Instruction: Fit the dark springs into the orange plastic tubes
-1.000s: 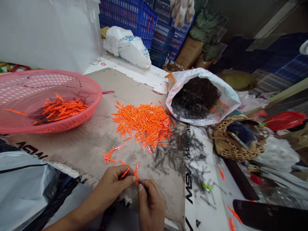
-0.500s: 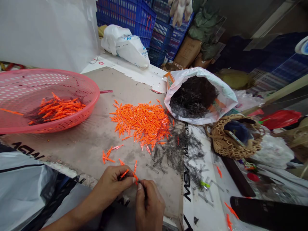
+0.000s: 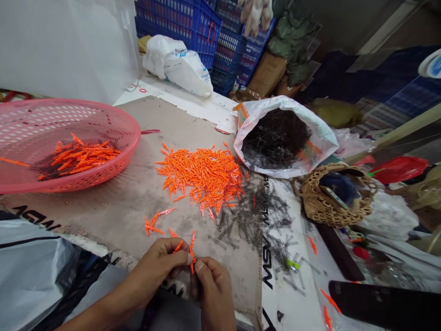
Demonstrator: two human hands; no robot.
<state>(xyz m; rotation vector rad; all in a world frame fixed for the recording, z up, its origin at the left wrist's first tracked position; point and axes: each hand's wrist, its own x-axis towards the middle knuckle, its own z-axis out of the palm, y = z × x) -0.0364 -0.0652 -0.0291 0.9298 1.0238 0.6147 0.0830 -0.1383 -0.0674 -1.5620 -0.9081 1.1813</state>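
My left hand [image 3: 161,265] and my right hand [image 3: 212,288] meet at the near edge of the cardboard sheet [image 3: 138,193]. Both pinch small orange plastic pieces [image 3: 191,260] between thumb and fingers. A few loose orange pieces [image 3: 155,222] lie just beyond my hands. Farther out sits a heap of orange pieces [image 3: 203,175], with a scatter of thin dark metal springs [image 3: 255,216] to its right.
A pink plastic basket [image 3: 113,119] at the left holds orange pieces and dark springs. A white bag [image 3: 320,138] of dark springs lies open at the back right, a woven basket [image 3: 330,212] beside it. Blue crates [image 3: 193,23] stand behind. A black object [image 3: 382,304] lies at the near right.
My hands have drawn closer together, the right thumb now touching the orange piece held by the left. The view has shifted slightly.
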